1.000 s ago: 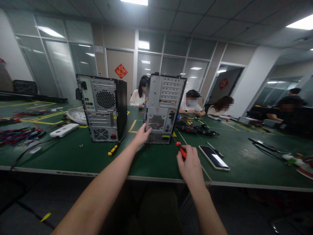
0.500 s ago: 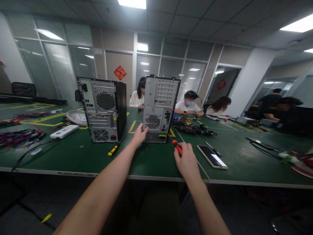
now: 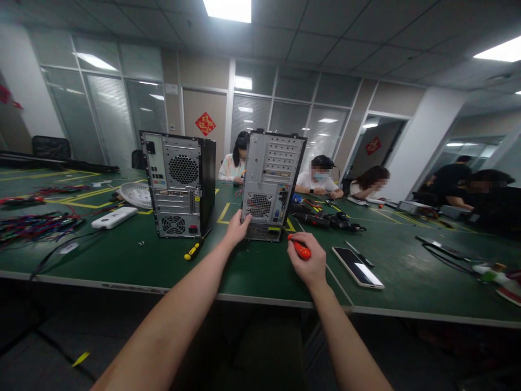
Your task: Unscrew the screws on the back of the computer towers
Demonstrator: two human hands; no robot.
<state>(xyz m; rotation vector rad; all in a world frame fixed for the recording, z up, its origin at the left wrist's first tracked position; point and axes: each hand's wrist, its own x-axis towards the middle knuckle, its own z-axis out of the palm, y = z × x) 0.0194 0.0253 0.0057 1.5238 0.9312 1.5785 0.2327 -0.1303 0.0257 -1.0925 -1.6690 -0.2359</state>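
Observation:
Two desktop computer cases stand upright on the green table with their back panels toward me. My left hand (image 3: 236, 229) grips the lower left edge of the right-hand computer case (image 3: 266, 182); the thumb lies on the back panel, the other fingers are hidden along its side. In my right hand (image 3: 308, 259) is a red-handled screwdriver (image 3: 302, 250), just in front of that case's lower right corner. The screwdriver's shaft is hard to make out. To the left is the other computer case (image 3: 179, 184), with a yellow and black screwdriver (image 3: 194, 250) lying by its foot.
A phone (image 3: 358, 267) and a thin pen-like tool (image 3: 360, 253) lie right of my right hand. Black cables (image 3: 344, 221) are behind them. At left are a white power bank-like box (image 3: 114, 217), a white basket (image 3: 136, 194) and bundled wires (image 3: 36, 224). Several people sit across the table.
My right hand has turned around the red screwdriver, bringing more of its handle into sight. My left hand stays on the computer case. The whole view has shifted slightly.

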